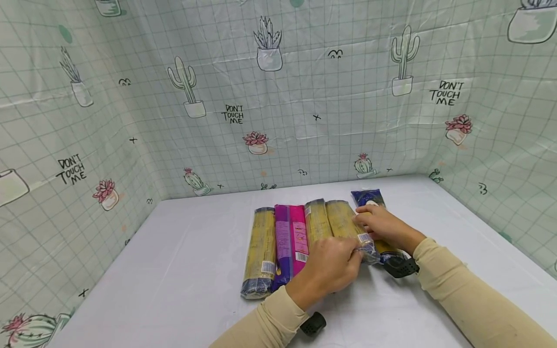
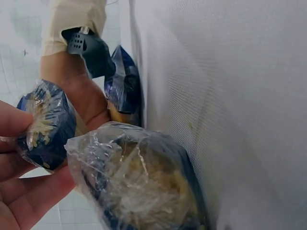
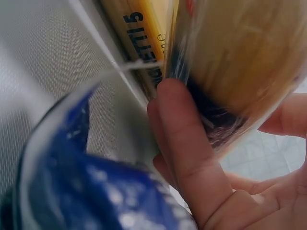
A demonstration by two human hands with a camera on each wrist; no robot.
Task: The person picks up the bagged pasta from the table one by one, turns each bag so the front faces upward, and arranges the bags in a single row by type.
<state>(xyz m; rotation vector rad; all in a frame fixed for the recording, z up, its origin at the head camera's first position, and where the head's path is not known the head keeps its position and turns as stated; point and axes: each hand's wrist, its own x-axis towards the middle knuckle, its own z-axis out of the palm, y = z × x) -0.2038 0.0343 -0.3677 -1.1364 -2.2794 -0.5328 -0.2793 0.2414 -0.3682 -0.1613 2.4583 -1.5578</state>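
A clear-wrapped pack of spaghetti (image 1: 341,215) with a dark blue end lies tilted at the right of a row of packs. My left hand (image 1: 332,263) pinches its near end; the left wrist view shows fingers and thumb around that wrapped end (image 2: 45,127). On the same pack's right side, my right hand (image 1: 385,227) holds on, its fingers curled at the edge in the right wrist view. Partly hidden beneath the right hand and forearm is another spaghetti pack (image 1: 367,195), blue and yellow. Lettering shows on a yellow pack (image 3: 139,38) behind the fingers.
Left of the held pack lie a second yellow pack (image 1: 317,220), a pink and purple pack (image 1: 291,232) and a yellow pack with a blue end (image 1: 262,241), side by side. They rest on a white table (image 1: 187,256). A cactus-printed cloth (image 1: 287,111) encloses the back and sides.
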